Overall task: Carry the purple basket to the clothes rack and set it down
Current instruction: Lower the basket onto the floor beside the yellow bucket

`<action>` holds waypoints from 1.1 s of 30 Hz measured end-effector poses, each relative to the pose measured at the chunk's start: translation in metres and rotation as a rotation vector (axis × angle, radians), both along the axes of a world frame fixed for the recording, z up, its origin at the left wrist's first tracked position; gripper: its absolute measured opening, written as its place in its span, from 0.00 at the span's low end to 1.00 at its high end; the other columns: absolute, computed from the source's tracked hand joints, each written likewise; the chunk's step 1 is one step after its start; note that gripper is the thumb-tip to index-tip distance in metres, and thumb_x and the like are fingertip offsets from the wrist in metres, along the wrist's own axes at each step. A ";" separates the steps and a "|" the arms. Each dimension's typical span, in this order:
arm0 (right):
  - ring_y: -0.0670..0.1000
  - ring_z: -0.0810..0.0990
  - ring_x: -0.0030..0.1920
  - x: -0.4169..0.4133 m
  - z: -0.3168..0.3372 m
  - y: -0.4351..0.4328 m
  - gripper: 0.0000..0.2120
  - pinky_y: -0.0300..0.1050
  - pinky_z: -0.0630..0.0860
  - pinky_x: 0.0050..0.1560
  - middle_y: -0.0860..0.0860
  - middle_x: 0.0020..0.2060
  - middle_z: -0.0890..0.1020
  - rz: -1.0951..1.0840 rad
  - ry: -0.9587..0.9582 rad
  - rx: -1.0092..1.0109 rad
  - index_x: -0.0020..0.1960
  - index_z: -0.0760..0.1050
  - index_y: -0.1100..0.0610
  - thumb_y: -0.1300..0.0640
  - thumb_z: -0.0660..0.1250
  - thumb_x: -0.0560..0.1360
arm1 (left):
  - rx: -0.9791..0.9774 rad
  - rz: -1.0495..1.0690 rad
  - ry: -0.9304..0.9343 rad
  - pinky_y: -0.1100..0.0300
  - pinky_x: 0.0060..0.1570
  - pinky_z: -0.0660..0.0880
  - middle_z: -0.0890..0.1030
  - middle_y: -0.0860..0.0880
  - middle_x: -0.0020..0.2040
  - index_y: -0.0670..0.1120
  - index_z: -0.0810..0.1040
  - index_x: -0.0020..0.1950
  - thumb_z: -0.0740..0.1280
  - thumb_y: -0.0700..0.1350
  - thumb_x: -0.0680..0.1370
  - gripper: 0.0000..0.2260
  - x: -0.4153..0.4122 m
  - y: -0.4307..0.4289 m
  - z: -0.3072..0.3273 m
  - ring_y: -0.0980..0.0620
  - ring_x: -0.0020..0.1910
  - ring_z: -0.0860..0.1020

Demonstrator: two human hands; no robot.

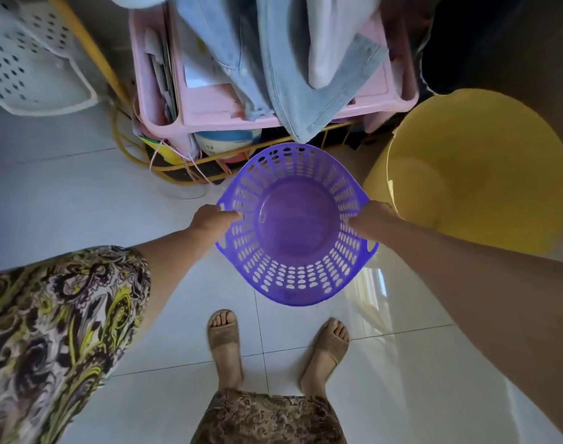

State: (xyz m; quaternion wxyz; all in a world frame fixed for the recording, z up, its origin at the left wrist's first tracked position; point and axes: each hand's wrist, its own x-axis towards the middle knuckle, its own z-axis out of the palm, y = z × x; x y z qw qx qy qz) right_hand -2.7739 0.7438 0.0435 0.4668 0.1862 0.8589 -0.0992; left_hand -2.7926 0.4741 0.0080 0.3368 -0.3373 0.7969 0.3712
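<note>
Head view: both hands [214, 219] grip purple basket [293, 277]; no writing legible.

Glossy white tiled floor [65, 200] fills the frame. On it: a yellow tub [485, 174] at right, a white perforated basket [27, 65] upper left, two sandalled feet [225, 341] at bottom centre.

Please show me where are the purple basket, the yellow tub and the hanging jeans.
purple basket [297, 225]: head view, on its solid bottom inside.
yellow tub [485, 161]: head view, on its inner wall.
hanging jeans [293, 75]: head view, on the pale blue leg above the basket.
</note>
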 end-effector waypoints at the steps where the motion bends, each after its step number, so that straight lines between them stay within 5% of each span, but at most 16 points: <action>1: 0.61 0.69 0.69 -0.003 -0.006 0.000 0.25 0.53 0.69 0.69 0.60 0.68 0.72 -0.026 -0.014 0.006 0.70 0.67 0.63 0.46 0.55 0.81 | 0.018 0.006 -0.003 0.58 0.41 0.70 0.77 0.43 0.46 0.45 0.73 0.39 0.70 0.49 0.75 0.10 -0.003 0.003 -0.004 0.47 0.38 0.76; 6: 0.61 0.70 0.68 -0.018 -0.027 0.008 0.22 0.53 0.70 0.67 0.61 0.67 0.72 -0.186 0.043 0.020 0.64 0.70 0.64 0.48 0.57 0.80 | 0.091 0.038 0.014 0.63 0.33 0.70 0.83 0.43 0.51 0.41 0.77 0.61 0.70 0.51 0.75 0.18 -0.017 0.013 -0.012 0.50 0.36 0.79; 11: 0.61 0.71 0.68 -0.032 -0.039 0.010 0.30 0.55 0.72 0.66 0.60 0.69 0.70 -0.298 0.101 0.068 0.71 0.65 0.63 0.42 0.58 0.78 | 0.129 0.095 0.033 0.63 0.30 0.70 0.83 0.43 0.58 0.43 0.75 0.64 0.69 0.51 0.75 0.20 -0.033 0.019 -0.020 0.52 0.37 0.80; 15: 0.62 0.71 0.67 -0.036 -0.047 0.014 0.30 0.52 0.72 0.63 0.60 0.68 0.69 -0.320 0.164 0.113 0.72 0.64 0.63 0.44 0.58 0.78 | 0.146 0.101 0.059 0.60 0.42 0.72 0.78 0.43 0.66 0.44 0.66 0.75 0.69 0.50 0.76 0.30 -0.039 0.022 -0.022 0.45 0.57 0.81; 17: 0.62 0.69 0.68 -0.037 -0.049 0.013 0.28 0.52 0.71 0.63 0.61 0.68 0.68 -0.300 0.207 0.133 0.72 0.63 0.64 0.46 0.57 0.79 | 0.145 0.099 0.091 0.60 0.45 0.72 0.77 0.43 0.68 0.44 0.66 0.76 0.69 0.49 0.76 0.29 -0.042 0.024 -0.022 0.44 0.59 0.80; 21: 0.62 0.67 0.68 -0.039 -0.053 0.017 0.26 0.52 0.70 0.62 0.61 0.68 0.67 -0.288 0.251 0.170 0.72 0.63 0.64 0.49 0.56 0.80 | 0.160 0.086 0.120 0.66 0.28 0.70 0.80 0.43 0.63 0.45 0.71 0.71 0.68 0.48 0.77 0.24 -0.046 0.027 -0.019 0.54 0.39 0.79; 26: 0.62 0.69 0.67 -0.034 -0.057 0.018 0.29 0.52 0.71 0.61 0.61 0.66 0.68 -0.330 0.259 0.137 0.72 0.61 0.64 0.46 0.56 0.79 | 0.149 0.063 0.174 0.66 0.33 0.73 0.80 0.43 0.63 0.44 0.72 0.70 0.68 0.45 0.77 0.21 -0.044 0.029 -0.020 0.50 0.43 0.82; 30: 0.61 0.73 0.64 -0.033 -0.050 0.019 0.28 0.50 0.75 0.57 0.60 0.65 0.69 -0.370 0.256 0.082 0.71 0.62 0.63 0.46 0.59 0.79 | 0.136 0.035 0.191 0.72 0.19 0.69 0.81 0.46 0.49 0.44 0.75 0.66 0.68 0.45 0.77 0.18 -0.044 0.030 -0.016 0.57 0.33 0.78; 33: 0.60 0.75 0.62 -0.033 -0.044 0.020 0.27 0.47 0.74 0.51 0.60 0.65 0.70 -0.367 0.255 0.054 0.71 0.63 0.63 0.47 0.59 0.79 | 0.111 0.021 0.168 0.68 0.23 0.70 0.80 0.47 0.47 0.43 0.75 0.65 0.68 0.46 0.77 0.17 -0.046 0.030 -0.011 0.56 0.33 0.77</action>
